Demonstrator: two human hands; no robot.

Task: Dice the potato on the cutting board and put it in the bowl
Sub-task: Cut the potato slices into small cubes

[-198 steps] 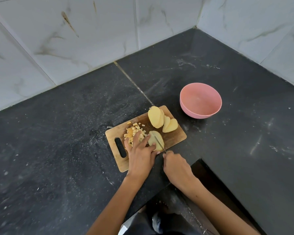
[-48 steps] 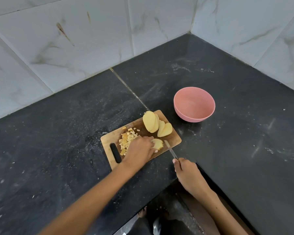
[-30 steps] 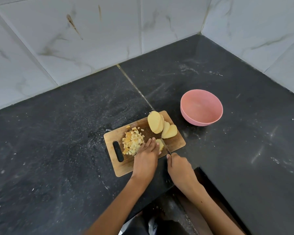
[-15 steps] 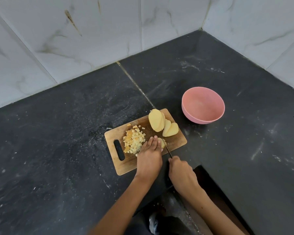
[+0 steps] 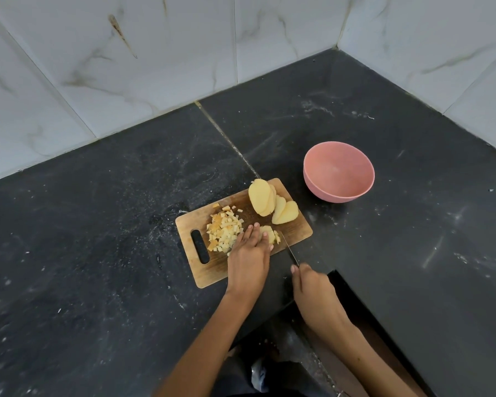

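A wooden cutting board (image 5: 295, 233) lies on the black counter. A pile of small potato cubes (image 5: 224, 231) sits at its left side, and several pale potato slices (image 5: 272, 204) lean together at its far right corner. My left hand (image 5: 251, 253) lies flat with straight fingers on a partly cut potato slice (image 5: 271, 235) near the board's front edge. My right hand (image 5: 312, 287) grips a knife (image 5: 289, 248) whose thin blade sits just right of that slice. The pink bowl (image 5: 339, 171) stands empty to the right of the board.
White marble-look tiled walls meet in a corner behind the black stone counter (image 5: 98, 224). The counter has an inner corner cut-out near my body, with floor and dark clothing below it.
My left hand has flattened over the slice being cut and the slice has become shorter. The knife has shifted slightly right and back along the board's front edge.
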